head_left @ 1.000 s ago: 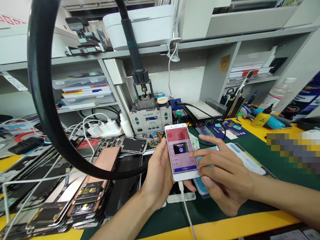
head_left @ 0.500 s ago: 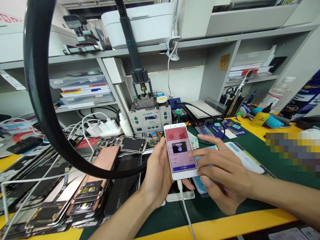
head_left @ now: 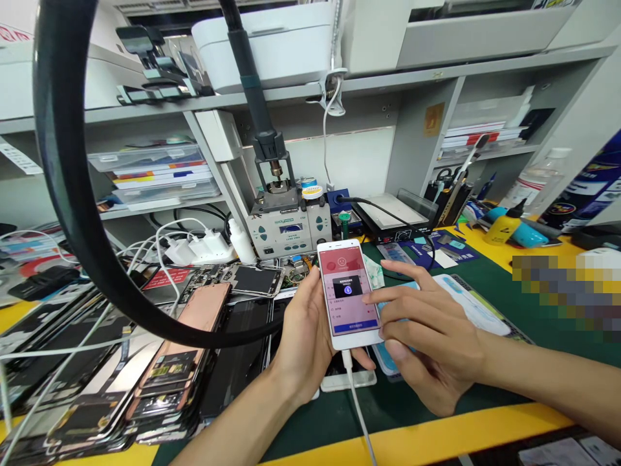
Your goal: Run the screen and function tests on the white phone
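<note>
A white smartphone (head_left: pixel 351 339) rests tilted up in my left hand (head_left: pixel 305 336), whose fingers and thumb hold it from the left and beneath. On its lit screen are a pink-red page, a dark pop-up box and a blue bar at the bottom. A white charging cable (head_left: pixel 358 408) is plugged into the phone's lower end. My right hand (head_left: pixel 431 336) hovers at the phone's right side with fingers stretched and apart. One fingertip is at the screen's right edge; whether it touches the glass I cannot tell. Beneath the hands lies another phone with a pale frame (head_left: pixel 348 380).
Stacked phone parts (head_left: pixel 189 336) cover the bench at left, crossed by white cables and a thick black hose (head_left: pixel 53 162). Behind stand a hot-air station (head_left: pixel 284 231), a white power strip (head_left: pixel 211 248) and a heating plate (head_left: pixel 395 212). A yellow bottle (head_left: pixel 504 226) is at right.
The view has shifted very slightly, so everything sits a little further left. Both hands and the phone keep the same pose, and the screen looks the same.
</note>
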Motion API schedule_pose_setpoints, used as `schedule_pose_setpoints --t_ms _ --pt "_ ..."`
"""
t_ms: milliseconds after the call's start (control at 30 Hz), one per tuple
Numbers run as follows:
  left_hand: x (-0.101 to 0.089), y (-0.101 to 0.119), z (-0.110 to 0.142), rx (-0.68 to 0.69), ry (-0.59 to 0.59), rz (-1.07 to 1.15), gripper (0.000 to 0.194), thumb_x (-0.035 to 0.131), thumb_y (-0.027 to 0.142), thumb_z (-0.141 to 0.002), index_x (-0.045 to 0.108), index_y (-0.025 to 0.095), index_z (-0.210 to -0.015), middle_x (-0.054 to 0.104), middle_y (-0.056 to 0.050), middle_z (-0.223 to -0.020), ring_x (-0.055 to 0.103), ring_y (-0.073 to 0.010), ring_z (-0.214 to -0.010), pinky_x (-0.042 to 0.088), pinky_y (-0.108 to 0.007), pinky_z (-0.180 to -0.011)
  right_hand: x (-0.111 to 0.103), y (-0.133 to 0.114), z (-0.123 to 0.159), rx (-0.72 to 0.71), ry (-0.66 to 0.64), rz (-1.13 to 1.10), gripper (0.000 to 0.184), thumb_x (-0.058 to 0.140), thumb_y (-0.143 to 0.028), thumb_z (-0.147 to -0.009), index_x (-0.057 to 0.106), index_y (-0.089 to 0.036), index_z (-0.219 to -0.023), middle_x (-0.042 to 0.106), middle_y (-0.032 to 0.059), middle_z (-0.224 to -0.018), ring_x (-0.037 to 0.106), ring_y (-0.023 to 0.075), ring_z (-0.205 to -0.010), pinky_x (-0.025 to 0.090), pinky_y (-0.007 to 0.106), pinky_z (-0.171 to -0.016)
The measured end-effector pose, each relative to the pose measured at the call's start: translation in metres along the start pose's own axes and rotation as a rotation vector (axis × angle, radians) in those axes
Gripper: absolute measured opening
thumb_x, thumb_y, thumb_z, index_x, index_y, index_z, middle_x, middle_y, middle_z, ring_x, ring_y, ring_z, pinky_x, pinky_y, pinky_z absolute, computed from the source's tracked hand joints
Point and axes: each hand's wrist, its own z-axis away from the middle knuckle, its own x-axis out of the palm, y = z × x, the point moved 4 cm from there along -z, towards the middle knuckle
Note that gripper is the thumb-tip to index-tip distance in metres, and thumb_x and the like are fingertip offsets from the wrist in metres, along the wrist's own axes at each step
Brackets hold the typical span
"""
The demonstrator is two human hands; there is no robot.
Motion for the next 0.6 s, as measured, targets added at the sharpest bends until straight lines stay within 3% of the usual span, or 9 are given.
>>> schedule_pose_setpoints --t_ms 600 --pt "-0.0006 -0.0002 -0.0004 -0.006 -0.005 -0.019 0.053 0.037 0.052 -0.102 0.056 0.022 -0.141 0.067 -0.012 -0.119 0.069 -0.0246 -0.090 0.059 -0.029 -0.058 0.0006 -0.0001 0.0012 0.008 0.007 -0.016 0.013 0.052 -0.010 -0.072 0.063 -0.016 -0.070 0.066 0.0023 -0.064 0.075 0.0215 -0.079 0.049 0.056 -0.104"
